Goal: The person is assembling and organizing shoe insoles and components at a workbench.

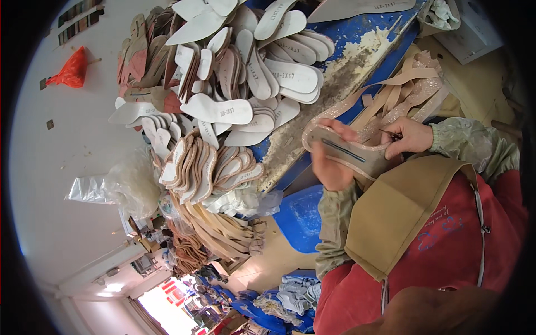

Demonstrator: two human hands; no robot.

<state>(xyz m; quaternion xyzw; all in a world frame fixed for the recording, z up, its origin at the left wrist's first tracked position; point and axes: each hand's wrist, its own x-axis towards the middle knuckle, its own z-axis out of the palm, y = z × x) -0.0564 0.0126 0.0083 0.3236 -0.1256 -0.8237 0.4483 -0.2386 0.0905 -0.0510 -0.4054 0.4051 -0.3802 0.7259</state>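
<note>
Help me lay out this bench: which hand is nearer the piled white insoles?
Left. The left hand is at the side of the held beige piece toward the white insoles, apart from them; the right hand is at its opposite end, farther from them.

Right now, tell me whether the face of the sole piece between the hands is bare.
No, a dark narrow strip runs along the sole piece between the left hand and the right hand.

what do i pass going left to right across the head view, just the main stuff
Red plastic bag, clear plastic bag, crumpled white wrapping, left hand, right hand, pale box.
</note>
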